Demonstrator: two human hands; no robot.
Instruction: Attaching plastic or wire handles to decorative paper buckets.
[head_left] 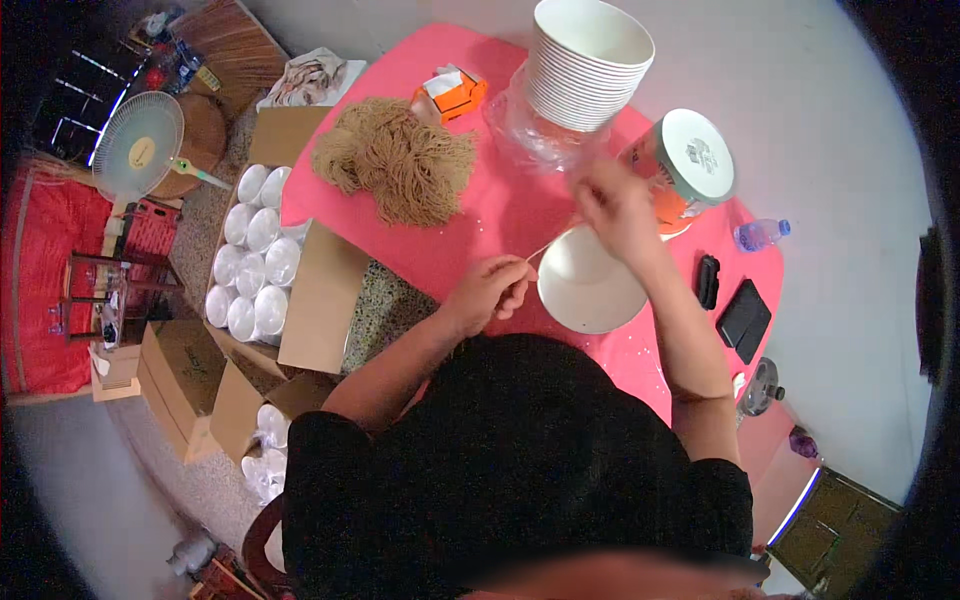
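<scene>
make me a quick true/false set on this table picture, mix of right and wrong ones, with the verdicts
1. The left hand pinches a thin strand. True.
2. The right hand touches the fan. False: the right hand is by the single white bowl, and the fan is off at the far left.
3. The tablecloth is pink. True.
4. The tan string bundle lies right of the stack of bowls. False: the string bundle is left of the stack of bowls.
5. The tissue box is blue. False: the tissue box is orange.
</scene>
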